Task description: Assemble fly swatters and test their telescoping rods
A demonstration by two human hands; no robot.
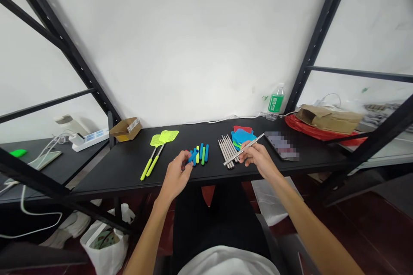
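My left hand (177,173) is closed on a blue handle (193,156), close to a row of several blue, green and yellow handles (202,153) on the black table. Between the thumb and fingers of my right hand (258,157) is a silver metal rod (235,156), tilted up to the right. Under that rod lies a bunch of similar metal rods (225,149). Behind it are stacked blue, red and green swatter heads (242,136). Two yellow-green fly swatters (155,154), each with head, rod and handle joined, lie to the left.
A small open cardboard box (126,130) stands at the table's left end. To the right are a phone (280,145), a water bottle (276,102) and a cardboard piece (329,119) on red plastic. Black metal frame posts (318,30) rise on both sides. A white bag (105,249) sits below.
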